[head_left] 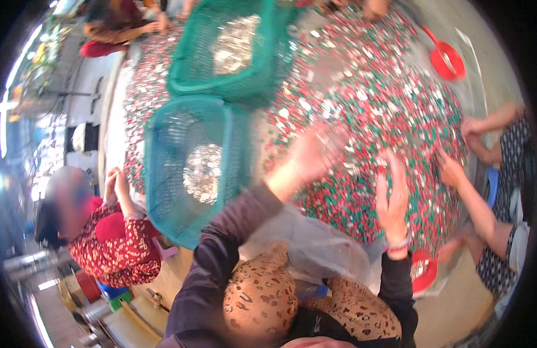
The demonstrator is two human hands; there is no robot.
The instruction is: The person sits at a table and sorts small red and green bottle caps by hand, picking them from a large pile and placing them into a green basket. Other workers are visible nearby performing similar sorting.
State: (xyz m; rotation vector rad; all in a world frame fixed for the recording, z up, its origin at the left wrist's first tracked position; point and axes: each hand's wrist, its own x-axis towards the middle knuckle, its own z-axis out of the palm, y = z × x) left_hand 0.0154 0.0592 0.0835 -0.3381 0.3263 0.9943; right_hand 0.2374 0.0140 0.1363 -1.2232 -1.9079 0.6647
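Silvery pieces (203,174) lay inside the blue oblong plastic basket (159,194); right of it, a red-green-silver heap (367,93) remained. The right hand (394,200) spread, apparently empty; the left hand (309,155) blurred, grip unclear.

To our left we see a person in red clothing with a pale floral print (115,255), above a shiny silvery metal cylinder (94,313). On our right is a person in black-and-white patterned clothing (514,159); farther up lies a round red scoop with a long handle (448,64).
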